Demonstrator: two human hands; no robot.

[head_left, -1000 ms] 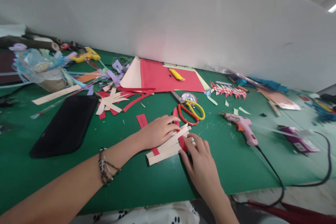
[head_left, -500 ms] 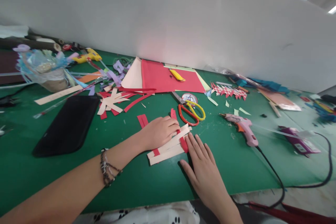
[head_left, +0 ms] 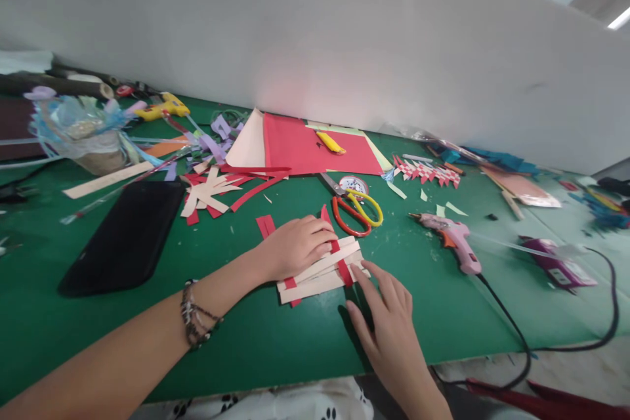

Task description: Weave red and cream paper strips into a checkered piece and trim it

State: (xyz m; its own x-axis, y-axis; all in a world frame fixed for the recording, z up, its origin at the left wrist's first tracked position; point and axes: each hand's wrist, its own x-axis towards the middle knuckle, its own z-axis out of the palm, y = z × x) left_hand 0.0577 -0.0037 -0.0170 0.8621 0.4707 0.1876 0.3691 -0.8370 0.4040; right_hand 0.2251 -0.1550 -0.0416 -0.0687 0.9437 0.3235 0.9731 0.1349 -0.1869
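Strips of pale paper [head_left: 317, 285] lie under the left hand [head_left: 296, 248] and run to the right hand's fingertips, crossed by a red strip [head_left: 344, 271] in the gap between the two sets of fingers. The left fingers are close together, slightly bent and laid over the strips; whether they pinch any paper or only press on it, I cannot tell. The right hand [head_left: 388, 321] has its thumb and forefinger spread apart, the forefinger's tip at the right end of the strips, the thumb over the bare green table [head_left: 236, 348] just below them, and nothing gripped between. Another red strip [head_left: 264, 226] pokes out above the left hand's knuckles. Just beyond the left fingertips are scissors [head_left: 339, 194], with one red handle and one yellow, lying by a round printed disc [head_left: 354, 184]. Farther ahead of the fingers, red paper [head_left: 290, 144] lies flat with a yellow cutter [head_left: 331, 142] on it. Ahead and left of the left fingers is a heap of loose strips [head_left: 209, 193], and beside that, nearer the wrist, a black case [head_left: 123, 236]. To the right of the right fingers, well apart, lies a pink glue gun [head_left: 460, 243], with a purple box [head_left: 558, 266] past it. A checked red-and-white paper piece [head_left: 428, 172] sits ahead and to the right of both hands.
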